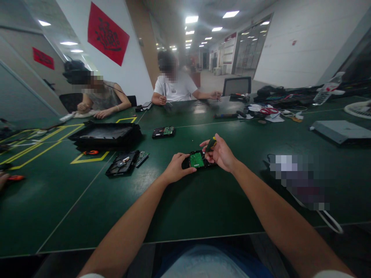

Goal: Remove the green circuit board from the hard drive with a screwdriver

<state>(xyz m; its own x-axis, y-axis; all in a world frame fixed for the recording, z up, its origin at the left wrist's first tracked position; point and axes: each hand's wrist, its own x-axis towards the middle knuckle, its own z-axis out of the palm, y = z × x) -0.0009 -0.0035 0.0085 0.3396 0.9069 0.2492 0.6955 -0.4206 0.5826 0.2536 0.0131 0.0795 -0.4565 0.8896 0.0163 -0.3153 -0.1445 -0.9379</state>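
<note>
Screwdriver held in right hand, over the drive, which left hand clasps on the table. I judge screw work in hand; next move calls for steady pressure.

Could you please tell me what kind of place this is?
Probably an office room used for electronics work: the left hand holds a device with an exposed green circuit board at a long green table, and ceiling lights run overhead.

Passable fwd; tray blocks L, blurred obj prob. R.
</note>
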